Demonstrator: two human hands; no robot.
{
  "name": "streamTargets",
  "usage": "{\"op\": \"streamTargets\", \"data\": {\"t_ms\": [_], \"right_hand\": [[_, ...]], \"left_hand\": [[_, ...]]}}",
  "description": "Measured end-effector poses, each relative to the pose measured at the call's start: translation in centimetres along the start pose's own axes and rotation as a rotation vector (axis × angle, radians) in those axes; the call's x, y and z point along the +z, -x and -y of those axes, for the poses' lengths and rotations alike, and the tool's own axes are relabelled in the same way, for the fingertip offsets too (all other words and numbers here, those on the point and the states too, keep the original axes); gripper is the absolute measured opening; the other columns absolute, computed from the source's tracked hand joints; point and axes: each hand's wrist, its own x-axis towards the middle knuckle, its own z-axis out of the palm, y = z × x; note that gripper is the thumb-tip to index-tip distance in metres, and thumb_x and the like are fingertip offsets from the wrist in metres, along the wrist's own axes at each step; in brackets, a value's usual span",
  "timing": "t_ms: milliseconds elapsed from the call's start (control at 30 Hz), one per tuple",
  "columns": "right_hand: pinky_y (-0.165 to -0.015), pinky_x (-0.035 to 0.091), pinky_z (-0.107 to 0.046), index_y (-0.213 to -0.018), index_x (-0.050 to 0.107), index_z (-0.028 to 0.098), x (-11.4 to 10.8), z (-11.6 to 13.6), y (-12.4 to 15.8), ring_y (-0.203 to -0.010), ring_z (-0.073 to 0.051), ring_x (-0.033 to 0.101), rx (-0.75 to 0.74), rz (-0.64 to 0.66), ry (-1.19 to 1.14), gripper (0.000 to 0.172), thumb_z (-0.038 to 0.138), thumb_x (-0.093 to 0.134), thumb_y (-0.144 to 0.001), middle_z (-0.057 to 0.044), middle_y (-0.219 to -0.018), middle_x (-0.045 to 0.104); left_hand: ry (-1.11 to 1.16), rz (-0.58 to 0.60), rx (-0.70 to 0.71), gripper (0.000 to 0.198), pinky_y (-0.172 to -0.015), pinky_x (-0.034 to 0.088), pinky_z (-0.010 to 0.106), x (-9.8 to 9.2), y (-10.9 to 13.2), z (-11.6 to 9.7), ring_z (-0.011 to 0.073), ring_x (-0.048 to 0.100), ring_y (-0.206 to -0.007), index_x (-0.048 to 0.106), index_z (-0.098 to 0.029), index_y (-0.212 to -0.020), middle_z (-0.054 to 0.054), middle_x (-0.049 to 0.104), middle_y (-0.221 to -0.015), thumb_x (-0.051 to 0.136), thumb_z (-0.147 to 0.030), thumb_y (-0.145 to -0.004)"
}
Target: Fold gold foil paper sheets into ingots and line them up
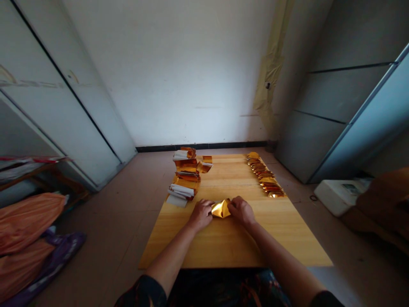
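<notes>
A shiny folded gold foil paper (pixel 221 209) is held just above or on the wooden table (pixel 223 247), between my two hands. My left hand (pixel 202 214) pinches its left end with closed fingers. At the other end, my right hand (pixel 242 210) grips the right tip, fingers curled. Beyond my left hand lie stacks of gold and white paper sheets (pixel 185 179), some rolled or bent. A row of folded gold foil pieces (pixel 263 175), overlapping one another, runs along the table's right side.
Two small gold sheets (pixel 206 164) lie beside the stacks. A white wall (pixel 191 76) stands behind the table, with a grey cabinet (pixel 70 94) at left and a refrigerator (pixel 332 111) at right. A white box (pixel 337 196) and orange bags (pixel 28 221) are on either side.
</notes>
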Motion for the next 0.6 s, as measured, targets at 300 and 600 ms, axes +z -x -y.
{"op": "streamTargets", "data": {"t_ms": [300, 600], "right_hand": [[-0.058, 0.031, -0.023, -0.084, 0.060, 0.019, 1.2, 1.8, 0.4, -0.071, -0.014, 0.060, 0.047, -0.044, 0.339, 0.019, 0.026, 0.044, -0.090, -0.006, -0.084, 0.064], [-0.057, 0.030, -0.024, -0.084, 0.058, 0.018, 1.7, 1.6, 0.5, -0.073, -0.013, 0.060, 0.015, -0.059, 0.441, 0.015, 0.024, 0.045, -0.089, -0.005, -0.085, 0.063]], "left_hand": [[-0.063, -0.112, -0.078, 0.040, -0.087, 0.041, 0.036, 0.3, 0.9, 0.1, 0.0195, 0.056, -0.095, 0.061, -0.019, -0.104, 0.005, 0.065, -0.098, 0.048, -0.003, -0.070], [-0.143, -0.019, 0.034, 0.040, -0.090, 0.040, 0.036, -0.2, 1.3, -0.6, 0.0193, 0.052, -0.102, 0.063, -0.028, -0.110, 0.003, 0.063, -0.114, 0.048, -0.008, -0.081]]}}
